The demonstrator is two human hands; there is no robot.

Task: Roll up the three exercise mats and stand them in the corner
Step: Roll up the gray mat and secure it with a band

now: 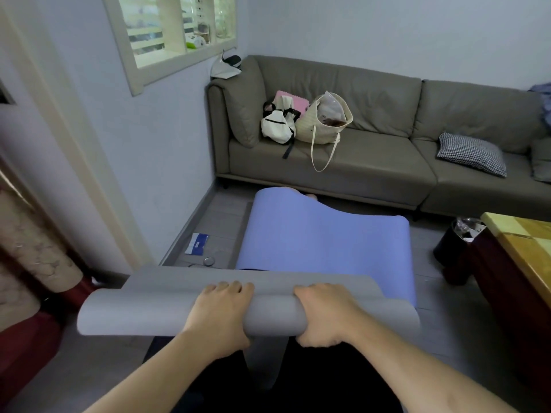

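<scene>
Grey foam mat [167, 305], smooth, partly rolled into a cylinder: left hand [219, 315] and right hand [323, 312] are gripping the roll, fingers curled over. Blue mat [322, 242] is lying beyond it, wavy.

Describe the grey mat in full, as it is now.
The grey mat is plain, matte and foam-like. It is partly rolled into a thick tube lying crosswise in front of the person, with a loose flat stretch beyond it. The left hand and the right hand grip the roll from above. Its far edge overlaps the near end of the blue mat.
</scene>
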